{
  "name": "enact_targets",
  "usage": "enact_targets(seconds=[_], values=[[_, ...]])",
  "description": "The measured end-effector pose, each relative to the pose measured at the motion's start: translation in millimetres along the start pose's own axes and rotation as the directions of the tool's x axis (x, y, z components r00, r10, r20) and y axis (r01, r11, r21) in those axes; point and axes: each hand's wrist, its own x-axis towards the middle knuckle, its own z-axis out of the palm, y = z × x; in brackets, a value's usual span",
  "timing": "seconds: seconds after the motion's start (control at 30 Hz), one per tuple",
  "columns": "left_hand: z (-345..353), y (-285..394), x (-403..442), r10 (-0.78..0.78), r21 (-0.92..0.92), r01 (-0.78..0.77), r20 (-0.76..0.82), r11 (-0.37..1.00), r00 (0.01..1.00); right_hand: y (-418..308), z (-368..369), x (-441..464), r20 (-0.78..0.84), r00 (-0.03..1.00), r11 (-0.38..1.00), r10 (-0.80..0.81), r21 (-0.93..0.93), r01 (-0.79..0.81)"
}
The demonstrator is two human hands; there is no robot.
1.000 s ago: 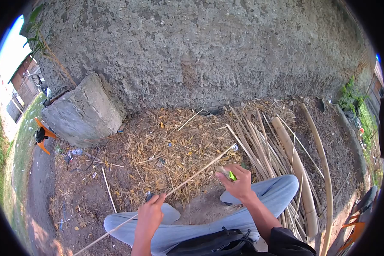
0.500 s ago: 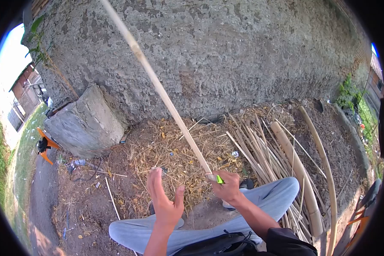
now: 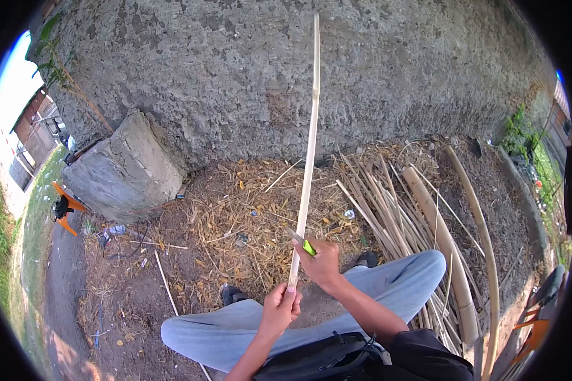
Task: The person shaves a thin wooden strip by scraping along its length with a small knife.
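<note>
A long pale bamboo strip [image 3: 309, 159] rises from my lap towards the wall, its far tip in front of the wall face. My left hand [image 3: 279, 310] is closed around the strip's lower end, thumb on top. Just above it, my right hand [image 3: 321, 263] grips a knife [image 3: 308, 247] with a bright green handle. The knife's short blade points up and left and lies across the strip; I cannot tell how deep its edge sits. My right fingers partly hide the handle.
Split bamboo strips [image 3: 388, 222] lie piled to the right, beside a thick bamboo pole [image 3: 442, 238] and a curved one [image 3: 480, 235]. A concrete block [image 3: 130, 171] leans near the rough wall [image 3: 235, 82]. Shavings [image 3: 241, 222] cover the ground. An orange-legged stand [image 3: 67, 206] is at far left.
My left hand, open and apart before, has closed on the strip's lower end. The strip has swung from leaning left to nearly upright. My right hand has shifted slightly up and left with the knife.
</note>
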Motion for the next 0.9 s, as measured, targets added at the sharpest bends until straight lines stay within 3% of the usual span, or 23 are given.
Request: enact_targets(seconds=[0.03, 0.07, 0.1, 0.17, 0.2, 0.33, 0.43, 0.5, 0.6, 0.7, 0.83, 0.9], values=[[-2.7, 4.5, -1.5, -0.081, -0.089, 0.08, -0.006, 0.993, 0.997, -1.0, 0.4, -0.8, 0.081, 0.996, 0.999, -0.024, 0.024, 0.022], [-6.4, 6.2, -3.3, -0.081, -0.092, 0.08, -0.003, 0.992, 0.997, -2.2, -6.2, -4.6, 0.211, 0.975, 0.996, 0.073, 0.028, -0.08], [-11.2, 7.7, -7.9, -0.082, -0.099, 0.08, -0.014, 0.992, 0.997, -2.8, -10.1, -8.9, 0.223, 0.972, 0.996, 0.071, 0.031, -0.08], [-17.7, 15.6, -15.6, -0.096, -0.341, 0.158, 0.193, 0.927, 0.977, 1.5, -16.3, -20.5, 0.144, 0.983, 0.979, -0.113, 0.183, 0.085], [-17.1, 17.2, -19.5, -0.094, -0.345, 0.155, 0.186, 0.926, 0.978, 12.5, -21.7, -29.9, 0.266, 0.963, 0.991, -0.036, 0.136, -0.001], [-18.6, 19.9, -19.8, -0.153, -0.381, 0.206, 0.165, 0.901, 0.974, 10.5, -38.9, -46.6, 0.3, 0.951, 0.992, -0.079, 0.118, 0.045], [-20.4, 17.6, -16.4, -0.166, -0.392, 0.221, 0.17, 0.893, 0.971, 2.6, -50.4, -47.4, 0.326, 0.936, 0.99, -0.136, 0.01, 0.141], [-23.0, 13.4, -15.2, -0.167, -0.395, 0.222, 0.168, 0.891, 0.971, -4.8, -55.6, -47.4, 0.333, 0.903, 0.947, -0.27, -0.077, 0.312], [-27.9, 5.7, -13.6, -0.167, -0.413, 0.251, 0.228, 0.875, 0.959, -5.7, -53.8, -47.3, 0.339, 0.883, 0.918, -0.326, -0.111, 0.382], [-31.4, 3.2, -13.5, -0.126, -0.508, 0.275, 0.309, 0.816, 0.943, -4.5, -49.2, -51.0, 0.335, 0.884, 0.925, -0.327, -0.076, 0.371], [-55.2, -8.7, -22.1, -0.153, -0.446, 0.284, 0.308, 0.849, 0.939, 2.3, -40.5, -63.4, 0.41, 0.851, 0.928, -0.327, -0.031, 0.372], [-73.7, -24.7, -31.9, -0.203, -0.363, 0.339, 0.364, 0.868, 0.909, 8.2, -33.5, -72.7, 0.484, 0.787, 0.91, -0.382, 0.047, 0.413]])
